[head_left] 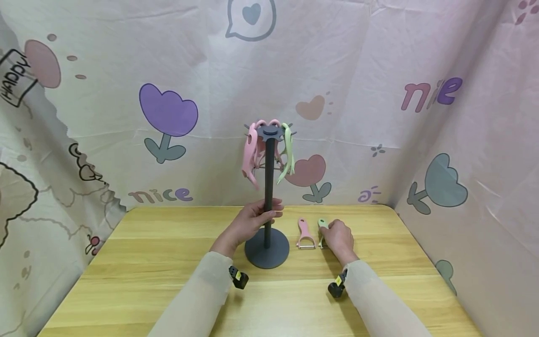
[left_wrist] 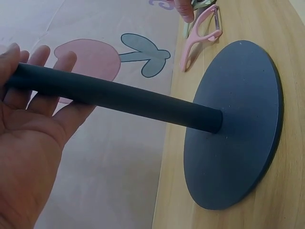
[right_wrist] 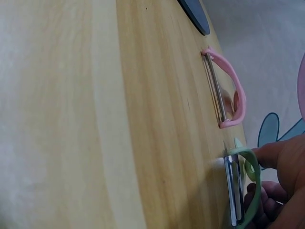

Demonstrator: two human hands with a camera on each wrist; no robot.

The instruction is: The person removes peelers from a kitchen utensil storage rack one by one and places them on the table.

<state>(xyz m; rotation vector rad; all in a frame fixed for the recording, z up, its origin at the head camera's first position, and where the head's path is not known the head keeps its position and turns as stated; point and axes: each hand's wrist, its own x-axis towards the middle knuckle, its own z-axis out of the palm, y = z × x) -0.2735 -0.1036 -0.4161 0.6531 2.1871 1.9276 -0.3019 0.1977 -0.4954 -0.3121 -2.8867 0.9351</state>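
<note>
My left hand holds the dark pole of an upright rack, thumb in front and fingers behind it. The rack's round base rests on the table. Hooks at its top carry several pink peelers and a light green peeler. To the right of the base, my right hand grips another green peeler at its handle, its metal blade facing the wrist camera. The hand covers part of this peeler. Between the base and that hand, a pink peeler lies with its blade end toward me.
The wooden table ends at a patterned cloth behind the rack, and more cloth hangs on both sides. A small black camera sits at the left wrist, another camera at the right.
</note>
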